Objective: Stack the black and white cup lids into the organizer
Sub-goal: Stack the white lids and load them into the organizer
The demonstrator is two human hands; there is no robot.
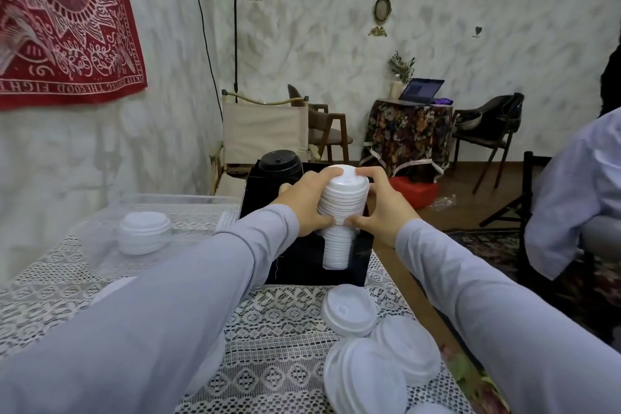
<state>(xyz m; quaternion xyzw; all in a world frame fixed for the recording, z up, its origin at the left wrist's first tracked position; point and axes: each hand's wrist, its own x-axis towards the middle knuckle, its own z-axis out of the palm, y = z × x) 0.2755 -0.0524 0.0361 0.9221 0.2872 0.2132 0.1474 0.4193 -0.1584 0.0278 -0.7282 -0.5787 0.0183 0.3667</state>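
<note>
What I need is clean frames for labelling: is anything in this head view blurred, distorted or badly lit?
Head view: the light is soft and even, with no hard shadows or glare. Wide-angle stretch swells the sleeves near the bottom edge. The loose white lids at bottom right are soft. The white lid stack above the black organizer is sharper, though the organizer's walls are too dark for detail.
</note>
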